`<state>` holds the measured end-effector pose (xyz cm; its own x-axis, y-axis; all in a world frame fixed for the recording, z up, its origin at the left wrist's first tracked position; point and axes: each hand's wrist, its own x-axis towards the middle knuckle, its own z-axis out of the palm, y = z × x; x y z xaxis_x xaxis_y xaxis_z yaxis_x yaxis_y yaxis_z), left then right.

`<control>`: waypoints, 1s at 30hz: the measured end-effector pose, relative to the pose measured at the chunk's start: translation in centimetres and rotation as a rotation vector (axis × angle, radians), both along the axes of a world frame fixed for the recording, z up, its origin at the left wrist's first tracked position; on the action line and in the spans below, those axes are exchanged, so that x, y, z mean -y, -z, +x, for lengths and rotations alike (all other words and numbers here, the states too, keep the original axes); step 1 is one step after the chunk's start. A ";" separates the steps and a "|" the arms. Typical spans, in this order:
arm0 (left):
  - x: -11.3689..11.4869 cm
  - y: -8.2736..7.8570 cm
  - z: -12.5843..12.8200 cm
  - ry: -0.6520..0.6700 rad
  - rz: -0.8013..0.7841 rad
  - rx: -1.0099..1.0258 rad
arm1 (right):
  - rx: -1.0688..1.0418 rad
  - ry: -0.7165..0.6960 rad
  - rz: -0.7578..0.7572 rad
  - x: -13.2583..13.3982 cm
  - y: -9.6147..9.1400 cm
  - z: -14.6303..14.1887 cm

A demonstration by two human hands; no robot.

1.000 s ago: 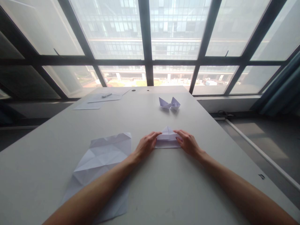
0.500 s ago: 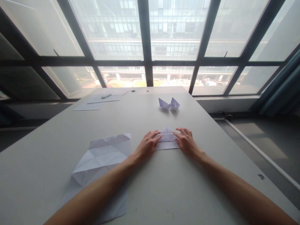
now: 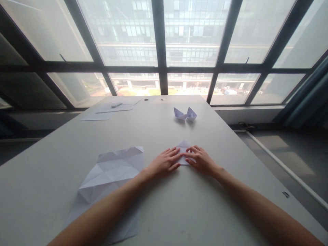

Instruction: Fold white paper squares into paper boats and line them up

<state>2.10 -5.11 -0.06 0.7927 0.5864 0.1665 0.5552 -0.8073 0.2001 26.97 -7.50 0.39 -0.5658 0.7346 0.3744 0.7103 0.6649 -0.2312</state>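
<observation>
A small folded white paper (image 3: 183, 146) lies on the grey table (image 3: 164, 212), its pointed top showing between my hands. My left hand (image 3: 165, 162) lies flat on its left part, fingers stretched out and pressing down. My right hand (image 3: 200, 159) rests on its right part with fingers slightly curled, fingertips meeting the left hand's over the paper. Most of the paper is hidden under both hands.
A creased, unfolded white sheet (image 3: 110, 177) lies left of my left forearm. A finished folded paper boat (image 3: 185, 114) stands farther back. Flat sheets with a small white object (image 3: 112, 106) lie at the far left corner. Large windows are behind; the table's right edge drops to the floor.
Both hands have slid inward from the paper's outer ends and now meet over its middle, covering most of it. The paper looks flatter.
</observation>
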 end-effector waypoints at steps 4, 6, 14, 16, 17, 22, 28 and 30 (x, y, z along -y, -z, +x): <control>-0.1 -0.1 -0.1 0.007 -0.034 -0.033 | 0.013 0.008 -0.008 0.0 0.0 -0.1; 0.0 -0.2 -0.1 -0.003 -0.044 -0.049 | 0.028 0.010 -0.005 0.0 0.0 -0.1; 0.0 -0.1 0.0 -0.017 -0.057 -0.051 | 0.059 0.044 -0.008 0.1 -0.2 -0.3; -0.1 0.0 0.0 -0.026 -0.056 -0.043 | 0.064 0.048 -0.011 0.1 -0.3 -0.3; -0.1 0.1 0.0 -0.029 -0.057 -0.037 | 0.065 0.049 -0.011 0.1 -0.3 -0.3; -0.2 0.1 0.0 -0.032 -0.064 -0.025 | 0.059 0.065 -0.007 0.1 -0.3 -0.4; 0.0 0.0 0.0 -0.060 -0.080 -0.015 | -0.058 0.158 -0.037 -0.3 0.2 -0.1; 0.0 0.0 0.0 -0.059 -0.079 -0.014 | -0.073 0.177 -0.046 -0.3 0.3 0.0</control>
